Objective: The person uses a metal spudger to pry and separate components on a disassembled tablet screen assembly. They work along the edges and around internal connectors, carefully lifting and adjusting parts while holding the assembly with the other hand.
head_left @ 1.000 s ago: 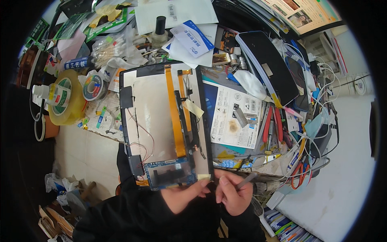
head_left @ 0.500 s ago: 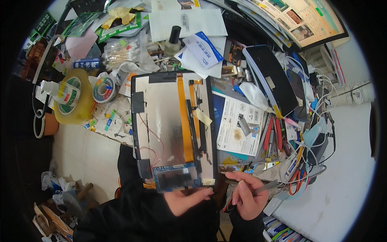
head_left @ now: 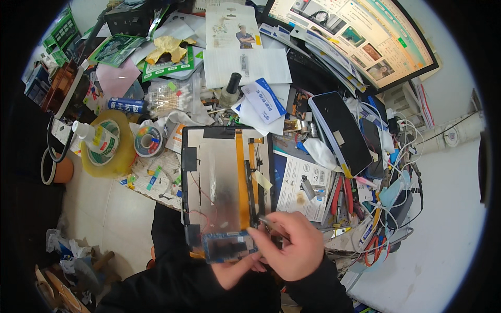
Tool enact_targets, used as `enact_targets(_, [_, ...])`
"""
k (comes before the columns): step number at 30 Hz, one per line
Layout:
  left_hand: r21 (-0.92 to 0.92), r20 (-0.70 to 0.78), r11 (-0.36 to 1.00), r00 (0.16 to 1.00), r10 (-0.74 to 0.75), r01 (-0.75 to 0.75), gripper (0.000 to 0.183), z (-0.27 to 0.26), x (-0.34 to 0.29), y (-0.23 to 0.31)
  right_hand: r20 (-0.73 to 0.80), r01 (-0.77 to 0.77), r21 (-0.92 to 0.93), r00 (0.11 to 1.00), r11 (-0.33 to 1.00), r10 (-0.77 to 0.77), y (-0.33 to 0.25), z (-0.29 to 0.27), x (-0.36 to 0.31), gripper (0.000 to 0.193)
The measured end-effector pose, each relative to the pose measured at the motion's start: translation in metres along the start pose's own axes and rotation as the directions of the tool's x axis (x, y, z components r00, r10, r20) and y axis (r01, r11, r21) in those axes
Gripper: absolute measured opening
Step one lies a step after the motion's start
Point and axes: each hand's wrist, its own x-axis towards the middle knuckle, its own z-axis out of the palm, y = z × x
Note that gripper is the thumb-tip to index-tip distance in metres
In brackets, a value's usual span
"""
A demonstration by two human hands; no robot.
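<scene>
An opened tablet screen assembly (head_left: 222,161) lies with its silvery back facing up, its lower end tilted toward me over my lap. Along it runs a wide orange ribbon cable (head_left: 241,182), with thin red wires on the left side. At the lower end sits a blue circuit board (head_left: 228,247) with a dark shielded area. My left hand (head_left: 234,272) is closed around the bottom edge below the board, fingers partly hidden underneath. Pinched in my right hand (head_left: 295,246) is a slim grey metal tool (head_left: 271,225), held over the assembly's lower right corner. The hand hides that corner.
Left of the assembly are a tape roll (head_left: 91,161), a white bottle (head_left: 88,133) and a solder spool (head_left: 148,141). On the right lie a phone (head_left: 342,138), red-handled pliers (head_left: 336,195) and tangled white cables (head_left: 389,208). A lit monitor (head_left: 360,36) stands behind.
My right hand has moved left and up with the grey tool, from beside the assembly to over its lower right corner. My left hand stays at the bottom edge. The view has shifted.
</scene>
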Motion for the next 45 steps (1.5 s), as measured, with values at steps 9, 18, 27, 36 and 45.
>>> enact_targets(9, [0.009,0.133,0.995,0.986,-0.1,0.1,0.021,-0.002,0.006,0.009,-0.053,-0.038,-0.213,0.998,0.976,0.028,-0.004,0.003,0.018,0.015])
enact_targets(18, [0.122,0.244,0.97,0.941,-0.234,0.209,0.031,-0.012,0.021,0.021,-0.194,-0.018,-0.249,0.98,0.968,-0.032,0.011,-0.047,0.014,0.009])
enact_targets(27, [0.168,0.319,0.943,0.889,-0.328,0.288,0.036,-0.02,0.035,0.04,-0.204,0.176,-0.231,0.953,0.957,-0.225,0.03,-0.086,0.012,0.02])
enact_targets(36, [0.017,0.445,0.876,0.781,-0.439,0.482,0.044,-0.025,0.021,0.016,-0.098,0.511,-0.335,0.817,0.792,-0.569,0.061,-0.075,0.041,0.026])
enact_targets(45, [-0.125,0.542,0.932,0.81,-0.224,0.341,0.051,-0.013,0.008,0.03,0.018,0.558,-0.192,0.824,0.807,-0.566,0.072,-0.06,0.067,0.027])
